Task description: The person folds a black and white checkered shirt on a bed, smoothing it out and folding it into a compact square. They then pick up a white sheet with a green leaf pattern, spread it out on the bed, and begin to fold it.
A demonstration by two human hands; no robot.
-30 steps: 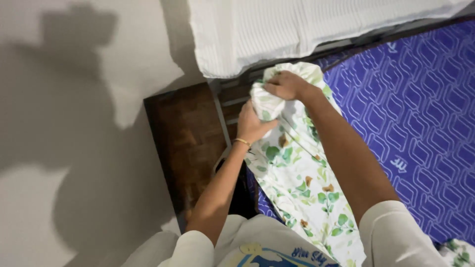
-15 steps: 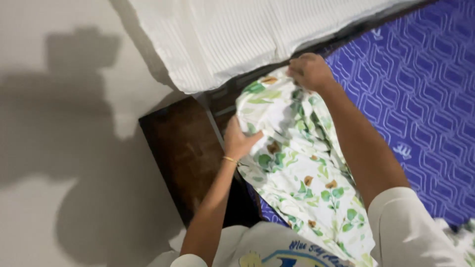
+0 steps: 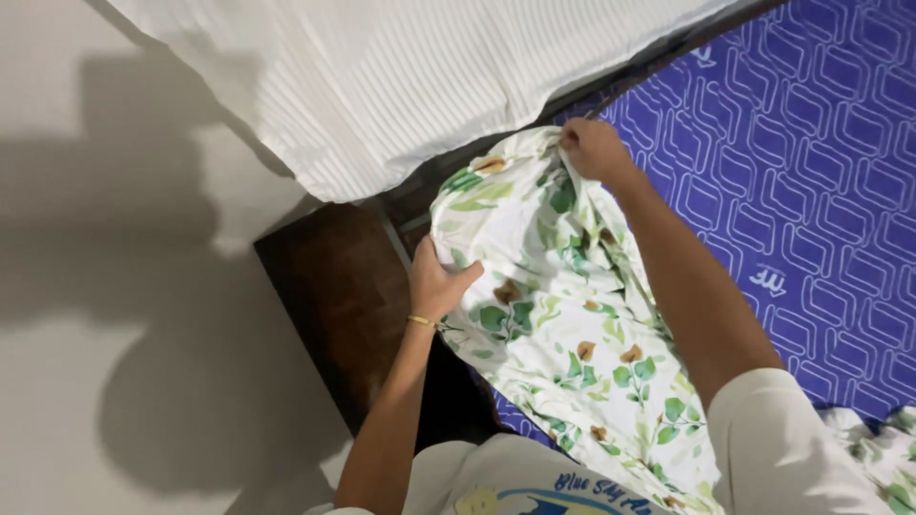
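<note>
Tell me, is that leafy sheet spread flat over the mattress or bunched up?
Bunched up. The leaf-print sheet is rumpled, gripped by both hands at the corner of the blue mattress, most of which lies bare.

Our left hand [image 3: 437,282] low and near body, fingers curled shut, thumb out to right, pinching. Thin gold band on left wrist. Left arm bare, bent a bit, coming up from bottom edge. Our right hand [image 3: 592,149] far out in front, fingers closed in tight fist, knuckles up. Right arm bare, long and straight, slanting up and left. Short white sleeve at right shoulder. Hands well apart.
</note>
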